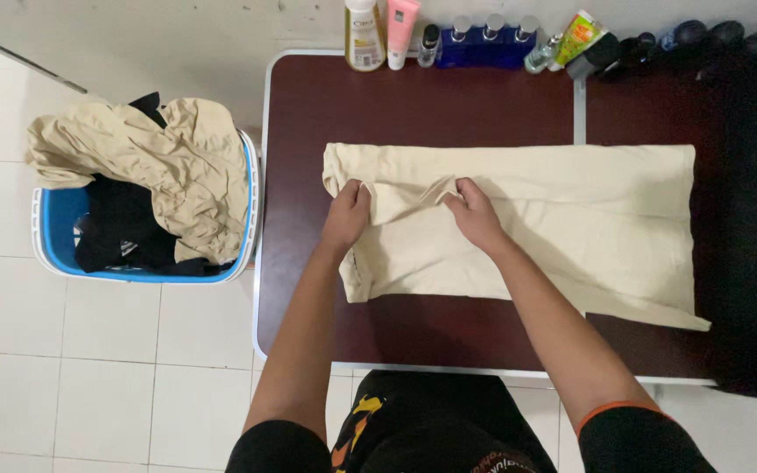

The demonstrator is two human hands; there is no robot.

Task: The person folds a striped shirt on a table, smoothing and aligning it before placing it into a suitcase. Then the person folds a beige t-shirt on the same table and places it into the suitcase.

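Centrally in the frame, a cream garment (519, 223) lies spread flat across a dark reddish-brown surface (413, 109), its long side running left to right. Both hands grip it near its left end. The left hand (348, 213) has its fingers curled shut over the garment's edge at left of centre, knuckles up. The right hand (475, 213), just to the right of it, pinches a raised fold of the same cloth between thumb and fingers, so a small ridge of fabric stands up between the two hands. Along the top edge of the frame a row of bottles and tubes (475, 35) stands at the back of the surface. At the left of the frame, on the white tiled floor (89, 368), a blue laundry basket (54, 232) sits just beside the surface, heaped with a beige garment (168, 162) and dark clothes (124, 232).
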